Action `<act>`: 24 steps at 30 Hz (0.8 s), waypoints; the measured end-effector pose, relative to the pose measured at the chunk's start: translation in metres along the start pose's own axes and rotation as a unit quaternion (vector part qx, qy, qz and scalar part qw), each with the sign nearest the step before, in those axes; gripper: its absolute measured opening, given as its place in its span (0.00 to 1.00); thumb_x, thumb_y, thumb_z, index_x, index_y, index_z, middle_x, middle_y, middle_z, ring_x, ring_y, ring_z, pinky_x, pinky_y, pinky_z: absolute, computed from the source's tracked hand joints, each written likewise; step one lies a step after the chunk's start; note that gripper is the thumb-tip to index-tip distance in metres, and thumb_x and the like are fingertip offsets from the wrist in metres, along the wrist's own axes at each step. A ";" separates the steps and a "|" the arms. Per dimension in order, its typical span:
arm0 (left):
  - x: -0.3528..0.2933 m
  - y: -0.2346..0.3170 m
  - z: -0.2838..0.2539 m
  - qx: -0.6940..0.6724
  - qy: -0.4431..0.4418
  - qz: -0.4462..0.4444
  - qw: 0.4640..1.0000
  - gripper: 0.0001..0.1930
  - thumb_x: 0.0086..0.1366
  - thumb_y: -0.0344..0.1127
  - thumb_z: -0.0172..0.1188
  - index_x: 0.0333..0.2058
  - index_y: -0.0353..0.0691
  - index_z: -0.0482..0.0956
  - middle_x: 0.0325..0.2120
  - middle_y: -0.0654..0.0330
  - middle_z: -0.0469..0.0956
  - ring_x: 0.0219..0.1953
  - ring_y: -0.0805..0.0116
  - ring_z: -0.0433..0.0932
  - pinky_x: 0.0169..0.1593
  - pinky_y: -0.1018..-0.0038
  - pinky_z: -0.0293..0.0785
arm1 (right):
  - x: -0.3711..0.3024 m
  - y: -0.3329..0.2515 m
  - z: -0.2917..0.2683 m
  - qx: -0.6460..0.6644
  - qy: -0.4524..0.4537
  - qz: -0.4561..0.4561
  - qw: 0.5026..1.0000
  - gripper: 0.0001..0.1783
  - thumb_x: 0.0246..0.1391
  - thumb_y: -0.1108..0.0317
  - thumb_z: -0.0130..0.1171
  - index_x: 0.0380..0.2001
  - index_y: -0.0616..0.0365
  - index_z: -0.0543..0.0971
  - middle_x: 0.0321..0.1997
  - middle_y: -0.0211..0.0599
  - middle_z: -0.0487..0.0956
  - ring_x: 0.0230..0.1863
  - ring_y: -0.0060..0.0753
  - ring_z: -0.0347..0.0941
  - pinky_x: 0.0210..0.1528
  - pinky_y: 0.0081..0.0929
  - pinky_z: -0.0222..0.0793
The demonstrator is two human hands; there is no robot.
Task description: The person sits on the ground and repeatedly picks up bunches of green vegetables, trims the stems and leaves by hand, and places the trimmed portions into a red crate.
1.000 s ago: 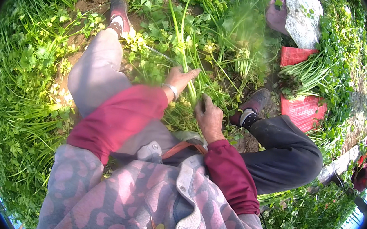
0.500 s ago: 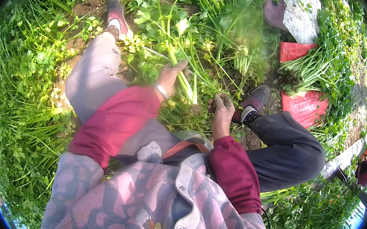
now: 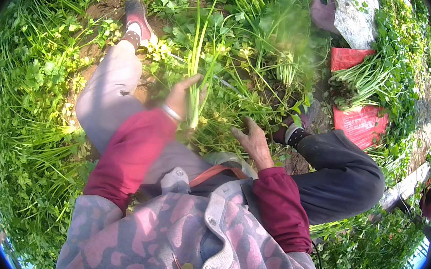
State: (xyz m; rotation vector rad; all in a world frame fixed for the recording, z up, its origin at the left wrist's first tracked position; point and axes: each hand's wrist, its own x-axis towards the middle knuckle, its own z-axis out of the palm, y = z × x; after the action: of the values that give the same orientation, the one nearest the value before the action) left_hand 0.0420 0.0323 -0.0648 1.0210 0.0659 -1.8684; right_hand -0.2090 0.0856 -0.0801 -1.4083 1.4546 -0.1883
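Observation:
In my left hand (image 3: 181,97) is a celery plant (image 3: 197,63), gripped low on its pale stalks. It stands nearly upright in the picture, the root end toward me and the leafy tops pointing away. My right hand (image 3: 253,142) hovers to the right of the celery's base, thumb and fingers apart, with nothing in it. Loose leaves and thin stems (image 3: 228,120) lie beneath and between both hands. My left hand is slightly blurred by motion.
Beyond my right foot, a bundle of cut celery (image 3: 362,79) rests on a red plastic sheet (image 3: 360,124). Behind it lies a whitish sack (image 3: 354,17). Another celery clump (image 3: 286,71) sits ahead. My shoes flank the work area; dense greenery (image 3: 26,113) grows on the left.
My left hand has shifted left, turning the celery more upright. My right hand has opened, its fingers spreading from a pinch near a thin side stem.

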 end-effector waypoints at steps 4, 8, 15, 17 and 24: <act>0.003 -0.023 0.010 0.081 0.020 0.032 0.996 0.08 0.63 0.37 0.61 0.38 0.40 0.77 0.28 0.62 0.77 0.29 0.70 0.77 0.31 0.76 0.75 | -0.003 -0.039 0.018 0.477 -0.166 0.051 0.862 0.43 0.55 0.42 0.57 0.60 0.71 0.63 0.55 0.47 0.72 0.54 0.40 0.70 0.54 0.34 0.66; 0.009 -0.041 0.010 0.131 0.047 0.119 0.983 0.11 0.59 0.37 0.65 0.38 0.39 0.78 0.30 0.64 0.78 0.35 0.71 0.75 0.39 0.71 0.73 | -0.007 -0.066 0.018 0.471 -0.083 0.119 0.870 0.33 0.60 0.52 0.55 0.56 0.70 0.66 0.41 0.38 0.75 0.36 0.27 0.73 0.38 0.22 0.70; 0.035 -0.040 0.005 0.001 -0.109 -0.088 0.990 0.30 0.63 0.55 0.58 0.52 0.35 0.69 0.42 0.52 0.77 0.40 0.60 0.78 0.46 0.63 0.76 | -0.029 -0.059 0.010 0.641 -0.204 0.054 0.738 0.21 0.63 0.53 0.51 0.50 0.59 0.72 0.26 0.28 0.70 0.24 0.21 0.63 0.27 0.18 0.60; 0.041 -0.037 0.018 -0.033 -0.174 -0.125 0.976 0.29 0.64 0.54 0.56 0.52 0.33 0.69 0.42 0.48 0.76 0.41 0.59 0.78 0.46 0.66 0.77 | -0.036 -0.062 0.011 0.644 -0.239 0.090 0.721 0.20 0.63 0.55 0.52 0.50 0.58 0.72 0.26 0.28 0.70 0.25 0.21 0.64 0.26 0.19 0.61; -0.001 -0.010 0.076 0.128 -0.197 0.153 0.960 0.12 0.65 0.36 0.59 0.43 0.37 0.71 0.19 0.62 0.71 0.18 0.72 0.72 0.22 0.76 0.70 | -0.042 -0.054 0.016 0.646 -0.265 0.041 0.715 0.13 0.54 0.70 0.58 0.42 0.59 0.73 0.23 0.27 0.67 0.22 0.20 0.61 0.23 0.18 0.56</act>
State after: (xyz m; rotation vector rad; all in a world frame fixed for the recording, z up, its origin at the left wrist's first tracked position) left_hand -0.0125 0.0049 -0.0187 0.7581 -0.5527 -1.7840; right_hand -0.1734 0.1122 -0.0258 -0.1576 0.5517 -0.5574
